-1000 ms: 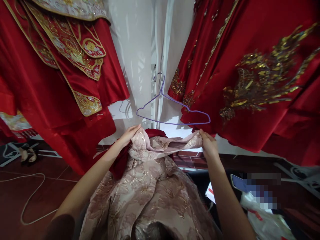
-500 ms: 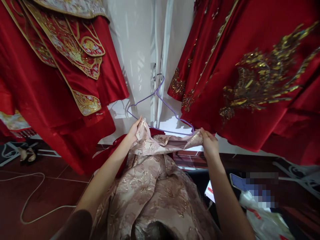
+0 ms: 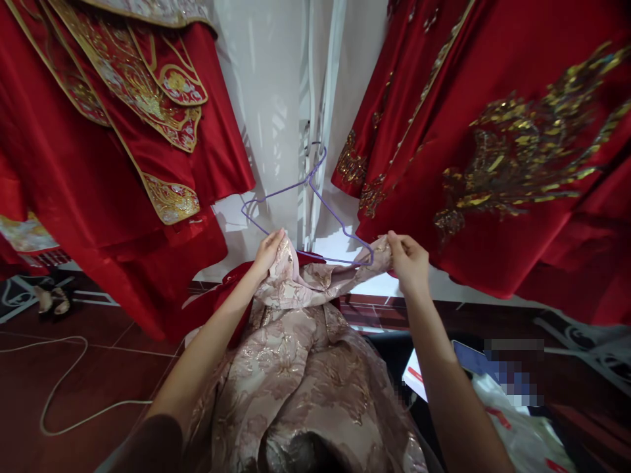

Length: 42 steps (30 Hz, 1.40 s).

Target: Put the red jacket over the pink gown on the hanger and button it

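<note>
A pale pink and gold floral brocade dress (image 3: 290,348) spreads over the lower middle of the view, its top edge stretched between my hands. My left hand (image 3: 269,253) pinches the dress at its left upper corner. At the right upper corner, my right hand (image 3: 410,263) grips the cloth between thumb and fingers. A purple wire hanger (image 3: 339,213) stands behind the neckline; its lower right corner lies against the cloth near my right hand. Its left corner sticks out above my left hand, clear of the dress.
Red embroidered garments (image 3: 162,157) hang at left, and another red garment with gold sequins (image 3: 513,157) hangs at right. White metal poles (image 3: 315,79) rise between them. A phone (image 3: 468,358), plastic bags (image 3: 522,427), a cable (image 3: 54,394) and shoes (image 3: 53,301) lie lower down.
My right hand has risen and shifted slightly left, lifting the right corner of the dress. The hanger has swung a little left. My left hand has barely moved.
</note>
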### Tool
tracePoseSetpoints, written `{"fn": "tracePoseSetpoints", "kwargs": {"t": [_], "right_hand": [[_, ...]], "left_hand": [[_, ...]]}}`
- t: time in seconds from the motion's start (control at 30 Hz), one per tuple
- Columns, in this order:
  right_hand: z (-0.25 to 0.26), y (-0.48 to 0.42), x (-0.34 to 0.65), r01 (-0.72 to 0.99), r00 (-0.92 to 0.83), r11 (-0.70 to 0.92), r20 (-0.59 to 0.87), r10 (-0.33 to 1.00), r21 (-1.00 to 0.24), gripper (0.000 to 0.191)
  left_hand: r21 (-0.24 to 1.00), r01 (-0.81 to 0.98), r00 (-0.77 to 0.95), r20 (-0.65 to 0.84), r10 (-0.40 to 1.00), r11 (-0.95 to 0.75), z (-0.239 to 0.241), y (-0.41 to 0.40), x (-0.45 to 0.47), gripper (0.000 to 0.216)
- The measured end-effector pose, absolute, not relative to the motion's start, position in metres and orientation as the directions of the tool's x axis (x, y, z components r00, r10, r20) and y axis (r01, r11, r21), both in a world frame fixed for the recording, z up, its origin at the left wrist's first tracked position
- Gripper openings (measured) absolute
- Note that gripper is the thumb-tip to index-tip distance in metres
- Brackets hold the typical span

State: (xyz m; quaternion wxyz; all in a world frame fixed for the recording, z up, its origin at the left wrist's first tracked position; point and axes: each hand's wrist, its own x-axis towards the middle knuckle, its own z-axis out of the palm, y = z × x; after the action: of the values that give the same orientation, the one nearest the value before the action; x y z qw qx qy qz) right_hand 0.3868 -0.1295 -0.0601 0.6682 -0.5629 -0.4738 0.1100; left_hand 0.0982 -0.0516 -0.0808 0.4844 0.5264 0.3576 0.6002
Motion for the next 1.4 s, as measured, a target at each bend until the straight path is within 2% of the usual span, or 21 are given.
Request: {"fn": "tracePoseSetpoints", "kwargs": {"t": [0.2,0.47,0.67,0.83,0.93,1.03,1.27,1.4], "right_hand": [[-0.049,-0.129,0.381,0.575,0.471,0.337,0.639,0.608,-0.745,0.040],[-0.057,-0.144,0.401,0.470,0.564,0.364,0.591,0.577,-0.804,0.038],[-0.054,-0.148,0.400,0.529,0.576,0.345,0.627,0.524,-0.775,0.040],[-0.019,-0.125,0.374,0.755,0.421,0.278,0.764,0.488,-0.593,0.039],[-0.003,-0.106,0.352,0.829,0.335,0.237,0.791,0.512,-0.506,0.035],[-0.003,-0.087,0.339,0.872,0.302,0.194,0.807,0.508,-0.449,0.033],[-0.021,-0.071,0.347,0.817,0.437,0.188,0.798,0.415,-0.545,0.035],[-0.021,-0.077,0.344,0.833,0.389,0.190,0.795,0.465,-0.519,0.036]], "left_hand": [[0.915,-0.206,0.000,0.355,0.935,-0.348,-0.084,-0.050,0.100,0.036],[0.874,-0.173,-0.038,0.455,0.890,-0.454,-0.079,-0.051,0.098,0.041],[0.859,-0.161,-0.102,0.476,0.873,-0.487,-0.078,-0.050,0.102,0.043],[0.891,-0.322,-0.017,0.331,0.943,-0.319,-0.087,-0.057,0.122,0.040],[0.879,-0.451,0.088,0.219,0.972,-0.157,-0.090,-0.068,0.137,0.038],[0.853,-0.518,0.164,0.174,0.971,-0.065,-0.089,-0.077,0.146,0.037],[0.844,-0.536,0.267,0.166,0.949,0.003,-0.086,-0.083,0.141,0.034],[0.819,-0.574,0.270,0.178,0.946,0.010,-0.082,-0.088,0.138,0.031]]}}
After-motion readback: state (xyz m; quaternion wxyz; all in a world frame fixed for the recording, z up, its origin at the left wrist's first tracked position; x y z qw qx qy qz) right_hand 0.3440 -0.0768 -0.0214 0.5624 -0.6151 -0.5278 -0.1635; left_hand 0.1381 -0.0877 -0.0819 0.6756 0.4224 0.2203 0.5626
